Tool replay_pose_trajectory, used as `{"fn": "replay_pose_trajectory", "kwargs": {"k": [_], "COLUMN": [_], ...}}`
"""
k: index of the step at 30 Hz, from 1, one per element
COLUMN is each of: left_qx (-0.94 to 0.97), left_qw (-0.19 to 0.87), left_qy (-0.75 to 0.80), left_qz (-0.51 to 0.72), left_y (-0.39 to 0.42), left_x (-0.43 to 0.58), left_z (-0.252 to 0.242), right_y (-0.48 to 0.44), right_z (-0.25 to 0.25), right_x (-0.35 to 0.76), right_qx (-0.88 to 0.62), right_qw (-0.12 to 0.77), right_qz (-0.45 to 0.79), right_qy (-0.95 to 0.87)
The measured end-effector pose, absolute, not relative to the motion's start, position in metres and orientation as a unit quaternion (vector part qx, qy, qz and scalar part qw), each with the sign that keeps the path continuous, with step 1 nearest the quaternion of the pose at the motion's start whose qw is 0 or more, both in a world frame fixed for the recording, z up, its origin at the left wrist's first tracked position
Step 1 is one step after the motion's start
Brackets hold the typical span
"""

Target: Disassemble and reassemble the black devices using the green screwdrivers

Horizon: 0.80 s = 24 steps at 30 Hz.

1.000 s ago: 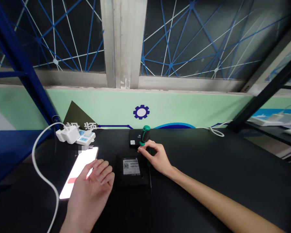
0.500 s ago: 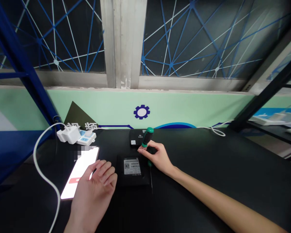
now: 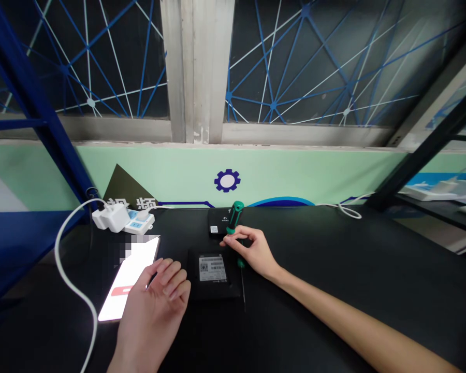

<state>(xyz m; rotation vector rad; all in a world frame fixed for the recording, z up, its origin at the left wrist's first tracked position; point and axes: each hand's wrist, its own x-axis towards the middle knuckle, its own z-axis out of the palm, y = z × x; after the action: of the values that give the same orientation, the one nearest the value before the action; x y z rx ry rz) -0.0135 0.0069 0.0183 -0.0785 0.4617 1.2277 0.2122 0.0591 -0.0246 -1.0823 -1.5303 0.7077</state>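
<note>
Right hand (image 3: pixel 254 254) closed round a screwdriver (image 3: pixel 235 217), green-and-black ribbed plastic handle sticking up past the fingers, thin metal shaft running down behind the hand, index finger reaching left. Shaft ends just off the right edge of a flat matte black box (image 3: pixel 213 294) with a white printed label (image 3: pixel 213 269). Smaller black box (image 3: pixel 216 223) right ahead of the fingertips, near the table's far edge. Left hand (image 3: pixel 153 300) open, fingers loosely apart and slightly curled, lying over the lower right edge of a phone (image 3: pixel 128 280), glossy lit screen. Box fills the gap between hands. Beyond the phone: white charger (image 3: pixel 116 216) in a power strip (image 3: pixel 140 224), white cable (image 3: pixel 64 269) looping past. Black table (image 3: pixel 334 274) gives wide room right of right hand.
</note>
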Motion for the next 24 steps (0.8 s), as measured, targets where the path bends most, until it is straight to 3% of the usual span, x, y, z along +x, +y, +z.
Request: {"fn": "replay_pose_trajectory", "kwargs": {"k": [6,24], "left_qx": [-0.04,-0.049], "left_qw": [0.789,0.792], "left_qy": [0.226,0.221], "left_qz": [0.57,0.567], "left_y": [0.0084,0.0069], "left_x": [-0.0125,-0.0094], "left_z": [0.0189,0.0199], "right_y": [0.0602,0.0546], "right_z": [-0.0263,-0.0225], "right_x": [0.2139,0.2079], "right_qx": [-0.458,-0.426], "right_qw": [0.532,0.544], "right_qz": [0.257,0.32], "right_qy": [-0.664,-0.647]}}
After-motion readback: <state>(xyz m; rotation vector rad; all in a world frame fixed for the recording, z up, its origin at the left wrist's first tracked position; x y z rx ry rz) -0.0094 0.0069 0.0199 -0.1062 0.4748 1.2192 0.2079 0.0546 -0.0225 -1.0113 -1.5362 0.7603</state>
